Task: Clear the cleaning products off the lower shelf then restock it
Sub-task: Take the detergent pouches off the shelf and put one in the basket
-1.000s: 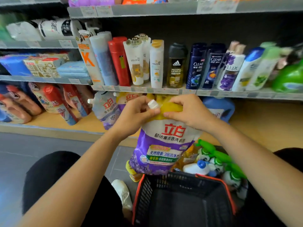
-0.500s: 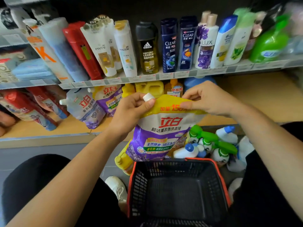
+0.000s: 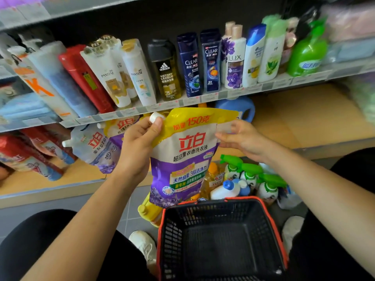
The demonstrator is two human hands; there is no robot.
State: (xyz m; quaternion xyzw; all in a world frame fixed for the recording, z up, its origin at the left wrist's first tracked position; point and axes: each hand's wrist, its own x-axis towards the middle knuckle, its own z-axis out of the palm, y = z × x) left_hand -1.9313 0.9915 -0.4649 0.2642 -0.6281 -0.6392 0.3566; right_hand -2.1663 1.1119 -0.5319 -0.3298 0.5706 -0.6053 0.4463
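I hold a purple and yellow laundry detergent pouch upright in front of the lower shelf, above the far rim of a black basket. My left hand grips its top left corner just under the white spout cap. My right hand pinches the pouch's upper right edge. More pouches of the same brand lean on the lower shelf at the left. A blue jug stands on that shelf behind the held pouch.
The basket, with a red rim, is on the floor between my knees and holds nothing. Green-topped spray bottles, white bottles with blue caps and yellow bottles crowd the floor behind it. Shampoo bottles line the shelf above.
The pouch has come up and now faces me flat. My right hand slid from its top edge to its upper right side. My left hand kept its grip by the cap.
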